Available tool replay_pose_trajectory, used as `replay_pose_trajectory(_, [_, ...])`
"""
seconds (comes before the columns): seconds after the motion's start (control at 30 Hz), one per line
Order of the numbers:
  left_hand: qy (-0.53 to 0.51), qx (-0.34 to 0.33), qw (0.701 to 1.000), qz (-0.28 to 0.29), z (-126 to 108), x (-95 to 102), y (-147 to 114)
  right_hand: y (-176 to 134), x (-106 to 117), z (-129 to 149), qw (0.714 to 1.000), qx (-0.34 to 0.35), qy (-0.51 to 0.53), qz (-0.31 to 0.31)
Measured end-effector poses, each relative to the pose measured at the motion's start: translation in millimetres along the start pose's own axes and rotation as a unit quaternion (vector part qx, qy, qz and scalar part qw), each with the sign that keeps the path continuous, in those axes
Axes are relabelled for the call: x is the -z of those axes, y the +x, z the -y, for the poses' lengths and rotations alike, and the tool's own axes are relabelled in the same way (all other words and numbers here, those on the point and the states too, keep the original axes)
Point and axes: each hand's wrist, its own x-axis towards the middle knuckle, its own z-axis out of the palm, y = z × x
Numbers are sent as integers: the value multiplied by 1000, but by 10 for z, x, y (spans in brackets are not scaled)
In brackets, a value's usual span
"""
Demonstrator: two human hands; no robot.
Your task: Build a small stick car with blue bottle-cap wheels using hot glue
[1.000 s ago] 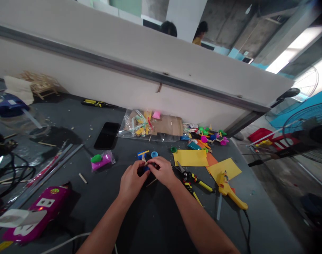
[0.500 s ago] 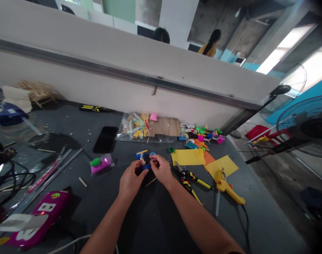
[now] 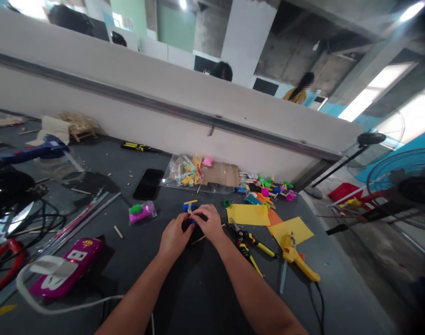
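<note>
Around a small craft model (image 3: 189, 208) with blue parts, pale sticks and a yellow strip on top, my two hands meet at mid-table. My left hand (image 3: 175, 235) is closed, its thumb and fingers gripping the model's blue lower part from the left. From the right, my right hand (image 3: 210, 224) pinches at the model's pale middle; whether a tiny piece sits between its fingertips is hidden. A thin wooden stick (image 3: 198, 240) lies on the table just under the hands.
Right of my hands lie yellow-and-black cutters (image 3: 249, 242), yellow paper (image 3: 247, 214) and a yellow glue gun (image 3: 296, 257). Behind are a plastic bag of scraps (image 3: 184, 172) and colourful clay bits (image 3: 268, 186). Left are a phone (image 3: 149, 184), wrapped clay (image 3: 142, 212) and a purple power strip (image 3: 71, 265).
My right fingertips have moved left and in onto the model, close to my left fingers. The light blue piece by them no longer shows. The camera view has tilted up and shifted left.
</note>
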Motion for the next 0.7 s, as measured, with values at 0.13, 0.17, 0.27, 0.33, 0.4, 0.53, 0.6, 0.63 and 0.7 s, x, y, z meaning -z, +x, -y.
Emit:
replay_pose_trajectory(0.13, [-4,4,1000,-7,-12,9,-4,5,-22,-35,1000,9,-13,6])
replay_pose_trajectory(0.17, [-5,5,1000,-7,-15,11,-4,4,-24,-39,1000,10,-17,7])
replay_pose_trajectory(0.27, [-8,7,1000,-7,-20,17,-2,5,-31,-51,999,10,-31,6])
replay_pose_trajectory(0.33, [-4,4,1000,-7,-23,21,0,10,-36,-58,999,9,-39,8])
replay_pose_trajectory(0.4, [3,1,1000,-6,-24,24,2,14,-43,-65,999,9,-44,11])
replay_pose_trajectory(0.53, [5,-4,1000,-7,-19,27,4,16,-57,-79,999,10,-48,12])
replay_pose_trajectory(0.6, [5,-6,1000,-6,-15,24,5,15,-64,-85,999,12,-47,11])
replay_pose_trajectory(0.63, [5,-6,1000,-5,-13,22,6,15,-67,-89,999,13,-46,10])
replay_pose_trajectory(0.7, [5,-6,1000,-5,-11,20,9,15,-70,-95,999,15,-44,8])
